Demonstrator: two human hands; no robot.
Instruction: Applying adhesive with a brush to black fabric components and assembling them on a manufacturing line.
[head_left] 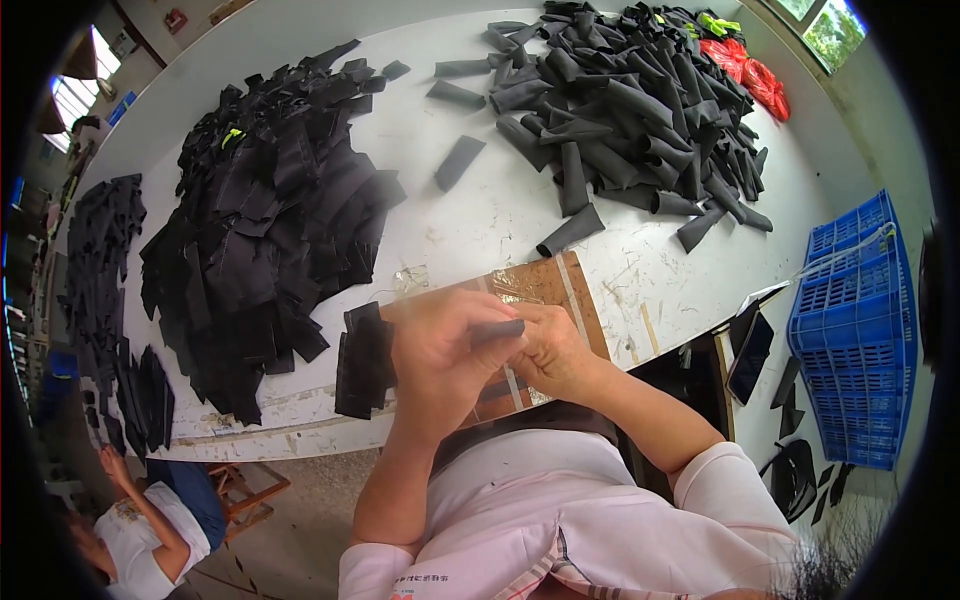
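Note:
Both of my hands meet over a brown board [582,290] at the table's front edge. My left hand [435,350] is closed round a small black fabric tube [498,330], whose end sticks out past the fingers. My right hand [555,345] has its fingers pinched together at the tube's end, touching the left fingers. Most of the tube is hidden inside the left hand. Just left of my left hand lies a short stack of flat black fabric pieces [362,360].
Flat black pieces [270,210] are heaped at the left, rolled black tubes [620,110] at the far right. Red plastic bags [750,75] lie behind. A blue crate [855,330] and a phone [750,358] are at the right. Another person [155,530] works at the lower left.

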